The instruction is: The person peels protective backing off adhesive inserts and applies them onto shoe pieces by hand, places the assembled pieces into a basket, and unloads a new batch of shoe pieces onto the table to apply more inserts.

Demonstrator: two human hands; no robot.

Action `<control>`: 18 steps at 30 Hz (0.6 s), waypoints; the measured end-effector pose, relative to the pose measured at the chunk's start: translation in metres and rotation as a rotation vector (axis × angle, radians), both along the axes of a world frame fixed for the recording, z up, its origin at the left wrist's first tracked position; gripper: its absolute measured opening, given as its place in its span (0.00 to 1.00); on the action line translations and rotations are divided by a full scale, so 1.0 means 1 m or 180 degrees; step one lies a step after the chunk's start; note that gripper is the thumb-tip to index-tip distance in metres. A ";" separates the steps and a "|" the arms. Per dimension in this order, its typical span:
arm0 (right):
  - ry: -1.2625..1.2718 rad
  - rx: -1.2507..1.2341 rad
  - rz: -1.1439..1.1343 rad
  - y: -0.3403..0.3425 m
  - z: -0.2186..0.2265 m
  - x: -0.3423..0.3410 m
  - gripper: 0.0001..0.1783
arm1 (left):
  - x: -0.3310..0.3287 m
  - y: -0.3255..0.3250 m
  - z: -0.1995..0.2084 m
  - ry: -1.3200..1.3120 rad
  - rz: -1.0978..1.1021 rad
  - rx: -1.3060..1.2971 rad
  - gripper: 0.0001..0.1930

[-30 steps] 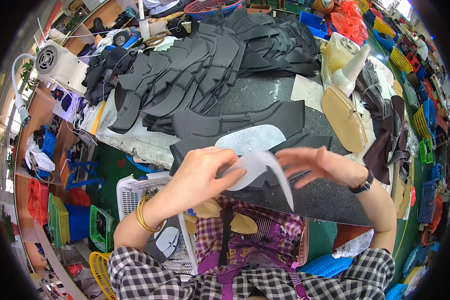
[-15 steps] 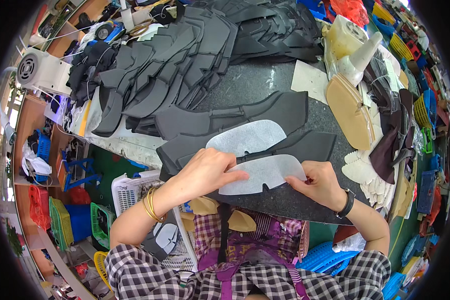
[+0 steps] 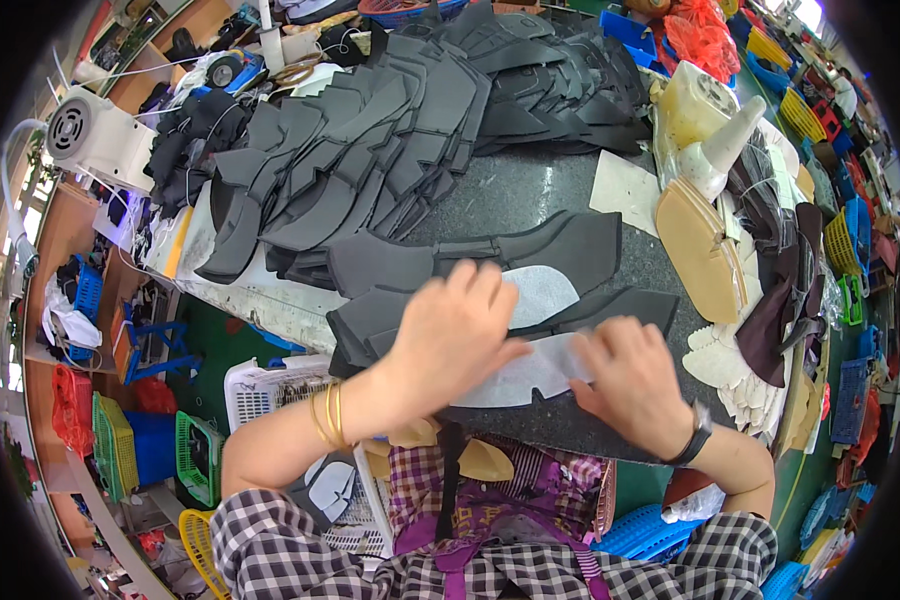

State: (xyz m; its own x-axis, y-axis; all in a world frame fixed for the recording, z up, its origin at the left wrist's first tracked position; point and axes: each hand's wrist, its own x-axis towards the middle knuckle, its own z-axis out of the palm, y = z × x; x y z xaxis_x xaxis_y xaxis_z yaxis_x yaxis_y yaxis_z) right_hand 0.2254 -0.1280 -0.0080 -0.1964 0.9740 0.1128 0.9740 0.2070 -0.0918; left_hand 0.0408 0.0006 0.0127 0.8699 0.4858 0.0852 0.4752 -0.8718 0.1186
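A white, curved sheet piece (image 3: 518, 386) with a small notch in its lower edge lies at the front of the dark table. My left hand (image 3: 455, 325) is over its left end, fingers apart and thumb stretched toward the piece. At its right end, my right hand (image 3: 632, 385) has its fingers spread over the surface, slightly blurred. Whether either hand presses on it I cannot tell. Just beyond lies a second white piece (image 3: 542, 296), partly covered by my left hand. It rests on dark grey foam-like panels (image 3: 560, 245).
Overlapping stacks of dark grey panels (image 3: 370, 150) fill the back of the table. At right stand tan oval pieces (image 3: 698, 250), a white cone (image 3: 732, 135) and cream scalloped pieces (image 3: 725, 365). A white basket (image 3: 265, 390) stands below the table's left front edge.
Both hands have loosened from the near white piece. My left hand has risen and opened its fingers over it; my right fingers have spread onto its right end. The view has shifted slightly.
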 end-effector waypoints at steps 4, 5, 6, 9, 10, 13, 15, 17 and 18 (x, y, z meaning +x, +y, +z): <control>-0.0146 0.0324 0.1141 -0.012 -0.010 -0.022 0.21 | 0.018 0.059 -0.026 -0.0938 0.0328 0.0443 0.30; -0.0140 0.0318 0.1178 -0.016 -0.011 -0.024 0.21 | 0.018 0.065 -0.029 -0.0496 0.0502 0.0095 0.31; -0.0158 0.0383 0.0956 -0.019 -0.009 -0.027 0.21 | 0.017 0.070 -0.031 -0.0057 0.0670 -0.0255 0.32; -0.0383 0.0422 0.0542 -0.021 -0.001 -0.027 0.21 | 0.018 0.074 -0.028 0.0248 0.0691 -0.0856 0.32; -0.0466 0.0459 0.0354 -0.017 -0.003 -0.024 0.20 | 0.015 0.079 -0.028 0.0245 0.0722 -0.0845 0.32; -0.0573 0.0586 0.0223 -0.012 -0.003 -0.028 0.19 | 0.002 0.101 -0.023 0.0028 0.0490 -0.1928 0.21; -0.0468 0.0717 0.0743 -0.013 -0.001 -0.031 0.16 | -0.006 0.103 -0.030 -0.0242 0.0174 -0.1366 0.16; -0.0293 0.0402 0.0781 -0.013 0.002 -0.033 0.15 | -0.003 0.097 -0.024 -0.0372 0.0161 -0.1384 0.14; -0.0314 0.0478 0.0809 -0.012 0.005 -0.032 0.15 | -0.002 0.097 -0.015 -0.0595 0.0182 -0.1232 0.13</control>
State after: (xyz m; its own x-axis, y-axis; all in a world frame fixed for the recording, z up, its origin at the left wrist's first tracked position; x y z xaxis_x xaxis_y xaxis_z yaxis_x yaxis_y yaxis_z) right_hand 0.1930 -0.1398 -0.0028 -0.4487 0.8661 0.2201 0.8920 0.4492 0.0508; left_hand 0.0383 0.0973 -0.0025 0.8276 0.5598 0.0407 0.4608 -0.7191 0.5201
